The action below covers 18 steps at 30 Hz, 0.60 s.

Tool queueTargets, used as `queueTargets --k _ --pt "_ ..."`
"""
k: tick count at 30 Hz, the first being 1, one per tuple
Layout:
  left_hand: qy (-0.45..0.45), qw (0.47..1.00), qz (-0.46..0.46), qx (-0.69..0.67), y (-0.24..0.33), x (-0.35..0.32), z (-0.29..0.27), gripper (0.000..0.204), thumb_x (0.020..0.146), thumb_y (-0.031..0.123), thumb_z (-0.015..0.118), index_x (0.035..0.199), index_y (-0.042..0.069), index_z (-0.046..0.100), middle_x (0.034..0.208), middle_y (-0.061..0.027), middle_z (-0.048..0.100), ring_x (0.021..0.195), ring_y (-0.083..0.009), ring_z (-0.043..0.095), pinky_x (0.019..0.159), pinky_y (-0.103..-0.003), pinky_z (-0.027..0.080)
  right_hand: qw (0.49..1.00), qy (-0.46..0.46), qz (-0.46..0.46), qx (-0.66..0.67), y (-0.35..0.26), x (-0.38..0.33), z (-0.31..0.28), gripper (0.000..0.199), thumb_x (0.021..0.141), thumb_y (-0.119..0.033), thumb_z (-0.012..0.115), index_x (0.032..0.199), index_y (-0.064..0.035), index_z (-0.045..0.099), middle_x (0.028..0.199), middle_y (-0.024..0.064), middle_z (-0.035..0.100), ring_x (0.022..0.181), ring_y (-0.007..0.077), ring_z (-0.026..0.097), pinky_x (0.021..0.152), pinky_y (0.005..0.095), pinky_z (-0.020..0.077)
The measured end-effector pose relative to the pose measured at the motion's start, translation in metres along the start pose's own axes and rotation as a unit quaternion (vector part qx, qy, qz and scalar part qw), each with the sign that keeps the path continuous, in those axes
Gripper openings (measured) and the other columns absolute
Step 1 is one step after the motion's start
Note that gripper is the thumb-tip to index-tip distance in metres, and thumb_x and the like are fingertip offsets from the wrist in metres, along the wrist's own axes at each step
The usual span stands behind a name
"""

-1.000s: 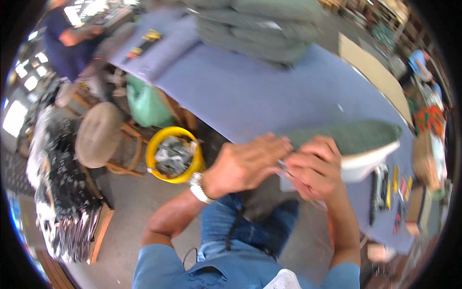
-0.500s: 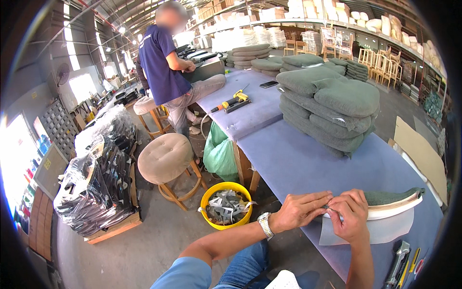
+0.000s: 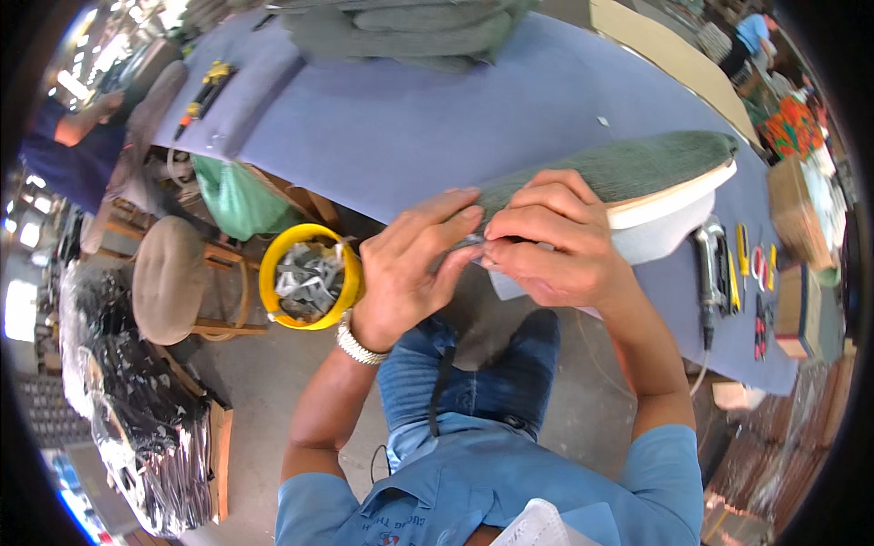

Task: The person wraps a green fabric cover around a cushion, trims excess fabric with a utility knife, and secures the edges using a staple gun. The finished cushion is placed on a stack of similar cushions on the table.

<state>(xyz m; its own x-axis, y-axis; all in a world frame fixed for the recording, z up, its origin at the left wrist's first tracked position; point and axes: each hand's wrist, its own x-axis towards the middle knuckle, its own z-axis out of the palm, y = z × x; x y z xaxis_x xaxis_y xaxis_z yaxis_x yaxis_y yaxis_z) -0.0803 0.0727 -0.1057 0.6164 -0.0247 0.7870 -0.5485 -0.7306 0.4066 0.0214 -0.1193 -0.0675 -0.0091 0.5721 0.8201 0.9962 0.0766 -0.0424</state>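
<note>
A cushion [image 3: 655, 164] covered in grey-green fabric lies at the near edge of the blue-grey table [image 3: 410, 127]. Its pale board edge faces me, over a white sheet [image 3: 651, 238]. My left hand [image 3: 410, 250], with a metal watch on the wrist, pinches the fabric at the cushion's left end. Close beside it, my right hand [image 3: 555, 241] is closed on the same fabric edge, thumb and fingers together. The fingertips nearly meet; the bit of fabric between them is mostly hidden.
At right lie a corded air tool [image 3: 708, 273], a yellow screwdriver [image 3: 742, 250] and scissors [image 3: 759, 264]. Stacked cushions [image 3: 410, 32] and a yellow-black tool [image 3: 208, 91] are farther back. Left stand a yellow bucket [image 3: 266, 278] of scraps, a stool [image 3: 168, 280] and another person [image 3: 77, 150].
My view has swung down and to the right, so the cushion and both hands appear nearer the middle. Both hands stay closed on the fabric edge.
</note>
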Motion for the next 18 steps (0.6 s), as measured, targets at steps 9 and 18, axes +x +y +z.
queueTargets --k 9,18 --pt "-0.035 0.999 -0.025 -0.003 0.02 -0.017 -0.001 0.058 0.076 0.019 0.09 0.126 0.001 0.067 0.129 -0.0177 0.072 0.117 -0.0348 0.072 0.097 -0.043 0.06 1.0 0.0 0.018 -0.007 -0.024 -0.022 -0.005 0.015 0.073 -0.02 0.084 0.077 -0.0156 0.07 0.095 -0.0066 0.069 0.09 0.0153 0.065 0.082 0.0355 0.0498" --pt "-0.059 0.997 0.041 0.001 0.017 -0.015 -0.004 0.054 0.076 0.015 0.088 0.125 0.0 0.071 0.126 -0.0179 0.073 0.116 -0.0367 0.072 0.097 -0.043 0.061 1.0 -0.008 0.015 0.004 -0.028 -0.029 -0.008 0.023 0.072 -0.016 0.089 0.085 -0.0144 0.07 0.096 -0.0015 0.072 0.087 0.0201 0.063 0.076 0.0393 0.051"
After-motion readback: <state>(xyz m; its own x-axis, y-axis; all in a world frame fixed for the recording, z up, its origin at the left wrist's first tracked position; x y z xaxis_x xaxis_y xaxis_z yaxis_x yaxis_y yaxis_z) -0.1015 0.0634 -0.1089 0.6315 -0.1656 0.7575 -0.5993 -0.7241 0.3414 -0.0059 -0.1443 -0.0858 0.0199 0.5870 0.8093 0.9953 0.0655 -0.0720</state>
